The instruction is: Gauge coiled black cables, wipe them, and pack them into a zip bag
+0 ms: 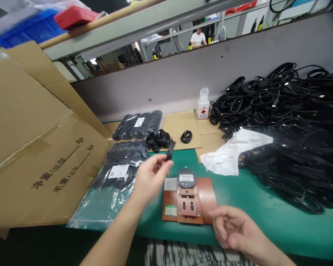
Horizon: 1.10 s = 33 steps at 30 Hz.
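My left hand (pixel 152 175) is closed, pinching a coiled black cable (pixel 170 149) that shows nearly edge-on. It is held up just in front of a few bundled cable coils (pixel 158 139). My right hand (pixel 237 231) hovers by the right corner of a reddish-brown fixture (pixel 208 195), its index finger stretched out and the others loosely curled, with nothing in it. On that fixture sits a round digital gauge (pixel 186 178) reading 0.000. A single coiled cable lies farther back on the cardboard (pixel 173 123).
Clear bags of coiled cables (pixel 122 157) lie to the left beside a large carton (pixel 44 147). A big heap of black cables (pixel 288 122) fills the right side. A white cloth (pixel 233 155) and a white bottle (pixel 203 105) stand between. A shelf beam (pixel 127 29) crosses above.
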Available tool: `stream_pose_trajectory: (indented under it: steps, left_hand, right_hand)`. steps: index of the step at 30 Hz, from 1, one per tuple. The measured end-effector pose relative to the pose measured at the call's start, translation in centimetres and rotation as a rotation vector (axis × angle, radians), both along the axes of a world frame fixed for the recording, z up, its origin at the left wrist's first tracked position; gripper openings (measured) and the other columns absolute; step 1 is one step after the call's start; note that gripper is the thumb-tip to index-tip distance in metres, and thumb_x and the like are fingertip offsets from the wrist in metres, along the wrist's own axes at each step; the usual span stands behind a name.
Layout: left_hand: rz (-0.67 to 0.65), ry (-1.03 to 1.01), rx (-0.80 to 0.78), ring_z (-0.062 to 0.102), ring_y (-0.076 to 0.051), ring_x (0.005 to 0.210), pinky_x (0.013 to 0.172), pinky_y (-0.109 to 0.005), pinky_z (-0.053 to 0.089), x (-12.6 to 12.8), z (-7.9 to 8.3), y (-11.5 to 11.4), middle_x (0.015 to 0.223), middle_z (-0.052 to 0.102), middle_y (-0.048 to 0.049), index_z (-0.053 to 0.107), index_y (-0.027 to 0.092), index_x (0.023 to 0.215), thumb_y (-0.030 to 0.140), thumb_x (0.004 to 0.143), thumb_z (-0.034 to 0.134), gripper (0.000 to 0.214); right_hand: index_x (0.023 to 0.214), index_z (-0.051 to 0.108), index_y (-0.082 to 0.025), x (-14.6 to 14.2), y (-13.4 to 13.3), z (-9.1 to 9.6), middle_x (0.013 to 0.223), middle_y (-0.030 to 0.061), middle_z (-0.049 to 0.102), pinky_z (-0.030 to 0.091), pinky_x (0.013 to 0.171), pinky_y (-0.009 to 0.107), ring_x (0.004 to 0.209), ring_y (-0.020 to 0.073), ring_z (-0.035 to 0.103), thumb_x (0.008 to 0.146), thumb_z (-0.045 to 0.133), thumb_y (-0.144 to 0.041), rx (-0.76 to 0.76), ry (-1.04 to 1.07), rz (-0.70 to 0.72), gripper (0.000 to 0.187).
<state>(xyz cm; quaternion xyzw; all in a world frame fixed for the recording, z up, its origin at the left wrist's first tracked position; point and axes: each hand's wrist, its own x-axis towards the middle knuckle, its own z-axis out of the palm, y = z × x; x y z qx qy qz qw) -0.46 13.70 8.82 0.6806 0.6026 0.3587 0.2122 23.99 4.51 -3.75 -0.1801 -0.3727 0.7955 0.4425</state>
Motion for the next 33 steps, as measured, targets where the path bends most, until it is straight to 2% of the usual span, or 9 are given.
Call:
stream_pose_trajectory:
  steps: [2, 4, 7, 12, 15, 19, 23, 27, 33]
  left_hand:
    - [0.061, 0.116, 0.120, 0.067, -0.021, 0.074, 0.073, -0.034, 0.055, -0.9, 0.1, 4.1, 0.082, 0.070, -0.0065, 0.069, 0.013, 0.102, 0.033, 0.091, 0.064, 0.023]
    - [0.082, 0.225, 0.192, 0.066, -0.022, 0.080, 0.080, -0.036, 0.053, -1.3, 0.1, 7.2, 0.085, 0.070, -0.0076, 0.070, 0.013, 0.102, 0.029, 0.091, 0.064, 0.021]
    - [0.073, 0.353, 0.251, 0.067, -0.023, 0.084, 0.083, -0.034, 0.052, -1.3, 0.4, 9.6, 0.090, 0.072, -0.0076, 0.071, 0.015, 0.104, 0.026, 0.092, 0.063, 0.018]
    - [0.155, 0.491, 0.317, 0.067, -0.026, 0.094, 0.089, -0.035, 0.050, -1.1, 1.9, 10.5, 0.096, 0.072, -0.0108, 0.069, 0.012, 0.113, 0.029, 0.097, 0.058, 0.026]
    - [0.149, 0.572, 0.283, 0.069, -0.026, 0.095, 0.086, -0.034, 0.051, -0.4, 1.9, 10.6, 0.098, 0.074, -0.0114, 0.069, 0.012, 0.113, 0.028, 0.097, 0.058, 0.025]
    - [0.104, 0.688, 0.182, 0.071, -0.027, 0.099, 0.085, -0.035, 0.053, 1.8, 0.7, 10.9, 0.104, 0.075, -0.0117, 0.070, 0.016, 0.114, 0.030, 0.098, 0.058, 0.024]
    - [0.058, 0.803, 0.025, 0.070, -0.024, 0.099, 0.089, -0.043, 0.056, 4.1, -1.1, 11.8, 0.111, 0.072, -0.0090, 0.068, 0.016, 0.114, 0.033, 0.099, 0.061, 0.024]
    - [0.018, 0.875, -0.129, 0.069, -0.024, 0.103, 0.087, -0.045, 0.059, 5.2, -2.5, 12.4, 0.122, 0.067, -0.0100, 0.063, 0.015, 0.123, 0.033, 0.097, 0.064, 0.031]
    - [-0.015, 0.858, -0.229, 0.067, -0.025, 0.107, 0.090, -0.046, 0.058, 6.2, -2.4, 12.7, 0.126, 0.065, -0.0110, 0.062, 0.016, 0.126, 0.033, 0.097, 0.065, 0.033]
  right_hand:
    - [0.117, 0.074, -0.027, 0.1, 0.0, 0.1, 0.072, -0.0019, 0.054, 0.038, 0.055, 0.021, 0.059, 0.0090, 0.046, 0.079, 0.085, -0.040, 0.008, -0.023, 0.004, 0.042]
    - [0.115, 0.073, -0.026, 0.2, 0.0, 0.2, 0.073, -0.0017, 0.054, 0.038, 0.056, 0.022, 0.060, 0.0094, 0.046, 0.079, 0.085, -0.039, 0.002, -0.037, 0.012, 0.040]
    - [0.116, 0.072, -0.025, 0.3, 0.0, 0.3, 0.073, -0.0020, 0.054, 0.037, 0.057, 0.022, 0.060, 0.0091, 0.046, 0.080, 0.085, -0.039, 0.001, -0.031, 0.031, 0.040]
    - [0.115, 0.072, -0.028, 0.2, 0.1, 0.5, 0.074, -0.0031, 0.054, 0.037, 0.059, 0.021, 0.063, 0.0088, 0.047, 0.081, 0.085, -0.036, 0.020, -0.027, 0.047, 0.038]
    - [0.116, 0.072, -0.027, 0.1, 0.1, 0.6, 0.074, -0.0034, 0.055, 0.036, 0.058, 0.020, 0.062, 0.0075, 0.046, 0.082, 0.084, -0.034, 0.029, 0.012, 0.066, 0.037]
    - [0.116, 0.072, -0.027, -0.1, 0.2, 0.7, 0.073, -0.0038, 0.055, 0.035, 0.058, 0.019, 0.061, 0.0066, 0.044, 0.083, 0.083, -0.030, 0.033, 0.024, 0.069, 0.034]
    - [0.114, 0.072, -0.024, 0.0, 0.2, 0.8, 0.072, -0.0039, 0.055, 0.035, 0.058, 0.019, 0.061, 0.0067, 0.044, 0.082, 0.084, -0.031, 0.028, 0.008, 0.055, 0.035]
    - [0.113, 0.071, -0.023, 0.0, 0.2, 0.8, 0.074, -0.0037, 0.056, 0.036, 0.059, 0.019, 0.062, 0.0064, 0.045, 0.081, 0.085, -0.031, 0.023, 0.003, 0.047, 0.035]
    - [0.111, 0.071, -0.020, -0.1, 0.3, 1.1, 0.073, -0.0032, 0.057, 0.038, 0.060, 0.019, 0.061, 0.0065, 0.046, 0.079, 0.087, -0.033, 0.013, 0.000, 0.057, 0.039]
